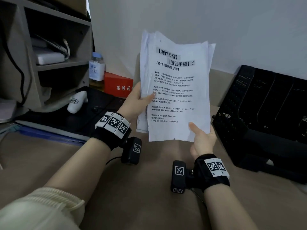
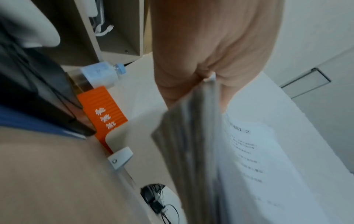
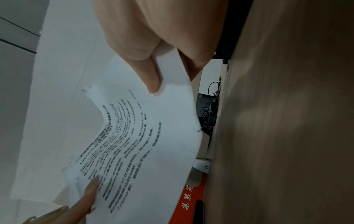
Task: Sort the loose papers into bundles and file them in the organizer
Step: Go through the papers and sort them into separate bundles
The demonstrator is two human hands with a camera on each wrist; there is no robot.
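A stack of white printed papers (image 1: 176, 87) is held upright above the desk, its front sheet covered in black text. My left hand (image 1: 137, 100) grips the stack's left edge, thumb across the front. My right hand (image 1: 201, 138) pinches the lower right corner, thumb on the front sheet (image 3: 145, 136). The left wrist view shows the stack's edges (image 2: 191, 151) fanned and blurred. A black mesh organizer (image 1: 259, 113) with slanted dividers sits on the desk at the right, apart from both hands.
A wooden shelf unit (image 1: 54, 52) stands at the back left. Beside it are a bottle (image 1: 96, 70), a red box (image 1: 118, 85), a white object (image 1: 78, 102) and a black bag (image 1: 93, 112). The beige desk (image 1: 141, 188) spreads below the hands.
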